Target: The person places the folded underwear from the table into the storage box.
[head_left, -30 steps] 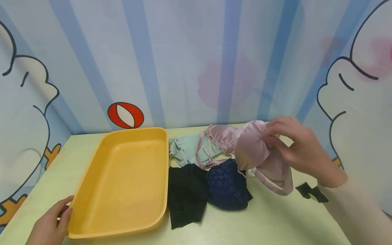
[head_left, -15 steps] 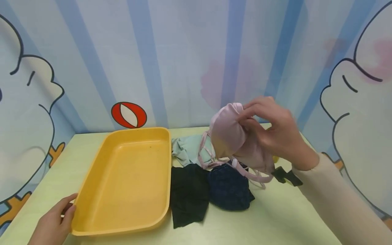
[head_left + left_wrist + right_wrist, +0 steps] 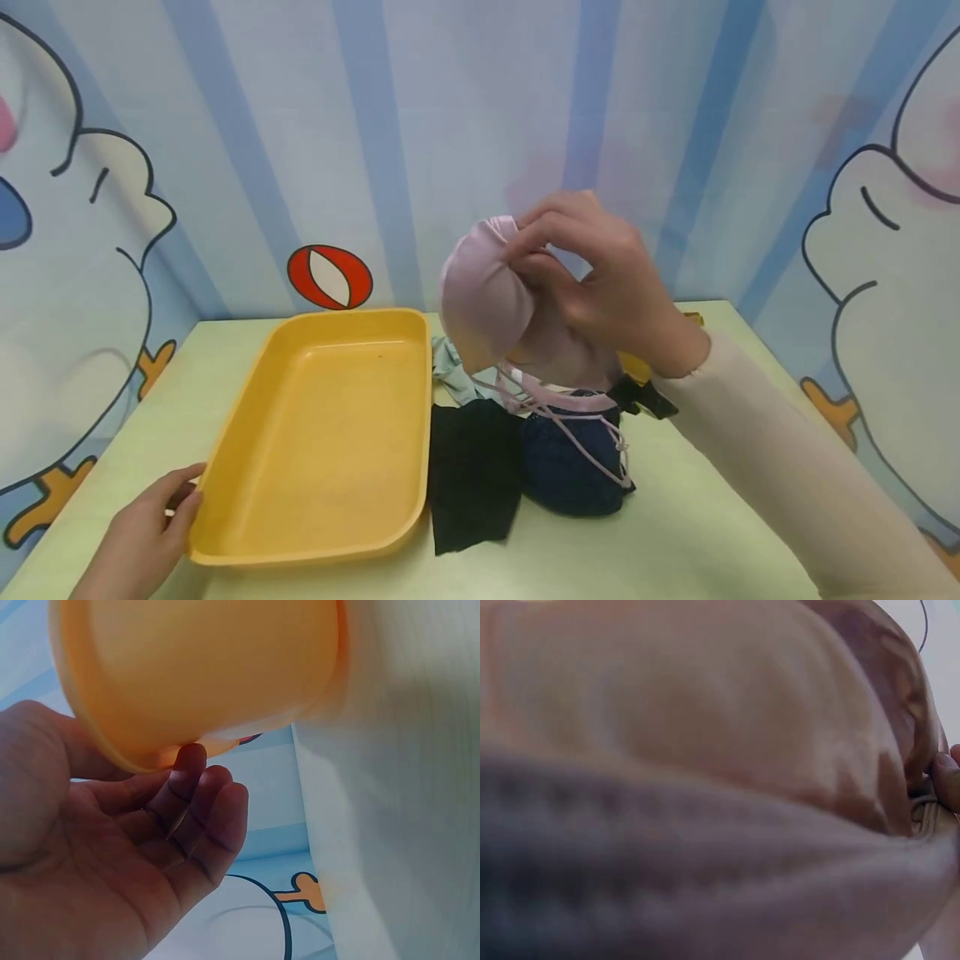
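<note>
My right hand (image 3: pixel 600 275) pinches a pink satin bra (image 3: pixel 483 296) at the middle between its cups. The bra hangs above the clothes, its thin straps trailing over a navy lace garment (image 3: pixel 570 467). In the right wrist view the bra (image 3: pixel 727 712) fills most of the picture, with a fingertip at the right edge. At the lower left, my left hand (image 3: pixel 146 529) grips the rim of a yellow tray (image 3: pixel 307 554), thumb on one side and fingers curled at the other. The left wrist view shows this hand (image 3: pixel 112 847) under the tray's corner (image 3: pixel 202 667).
Right of the tray lies a folded black garment (image 3: pixel 474 483), beside the navy one. Behind them is a mint green cloth (image 3: pixel 453 371), partly hidden by the bra. A small yellow thing (image 3: pixel 636 367) shows behind the right wrist. A printed curtain (image 3: pixel 480 125) closes off the back.
My right hand has lifted the pink bra and carried it left, toward the tray; its straps have come off the mint cloth. The left hand stays on the tray rim.
</note>
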Demonstrator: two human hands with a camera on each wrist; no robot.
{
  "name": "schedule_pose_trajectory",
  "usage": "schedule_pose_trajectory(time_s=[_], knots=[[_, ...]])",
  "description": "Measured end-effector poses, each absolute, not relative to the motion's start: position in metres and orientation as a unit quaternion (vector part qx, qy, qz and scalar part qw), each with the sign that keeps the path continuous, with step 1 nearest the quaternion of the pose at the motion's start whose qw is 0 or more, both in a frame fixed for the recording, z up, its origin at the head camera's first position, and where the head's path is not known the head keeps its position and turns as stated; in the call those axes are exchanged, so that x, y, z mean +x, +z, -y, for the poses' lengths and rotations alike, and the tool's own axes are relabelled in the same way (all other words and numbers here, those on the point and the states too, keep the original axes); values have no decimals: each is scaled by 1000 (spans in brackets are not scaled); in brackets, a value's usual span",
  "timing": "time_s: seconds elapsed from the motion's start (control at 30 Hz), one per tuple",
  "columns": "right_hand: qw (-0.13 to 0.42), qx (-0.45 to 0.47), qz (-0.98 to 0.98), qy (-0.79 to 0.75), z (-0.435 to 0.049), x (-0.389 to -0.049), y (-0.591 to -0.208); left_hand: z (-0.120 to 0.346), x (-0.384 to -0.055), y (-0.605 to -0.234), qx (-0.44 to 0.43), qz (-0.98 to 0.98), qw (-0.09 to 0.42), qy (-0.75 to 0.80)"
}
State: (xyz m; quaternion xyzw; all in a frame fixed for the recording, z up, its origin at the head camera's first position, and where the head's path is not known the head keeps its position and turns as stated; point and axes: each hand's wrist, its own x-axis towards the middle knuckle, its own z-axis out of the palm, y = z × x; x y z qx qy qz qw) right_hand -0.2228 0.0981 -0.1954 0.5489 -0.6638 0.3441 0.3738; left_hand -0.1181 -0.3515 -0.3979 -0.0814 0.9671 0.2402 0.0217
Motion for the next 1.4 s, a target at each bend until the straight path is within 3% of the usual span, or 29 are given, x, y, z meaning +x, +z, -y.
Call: schedule_pose_trajectory(time_s=[0.77,1.07,1.23,1.4], knots=[[474,602,531,362,-55,-224,-130,347,-115,-396,-70,-968,-2,242],[545,611,428,383,-26,-232,-115,339,-114,-397,-58,-968,-7,245],[537,612,409,413,-8,-230,-125,337,-112,-396,-57,-968,-10,246],[492,604,431,456,22,-223,-168,336,-111,-395,-50,-969,-19,241]])
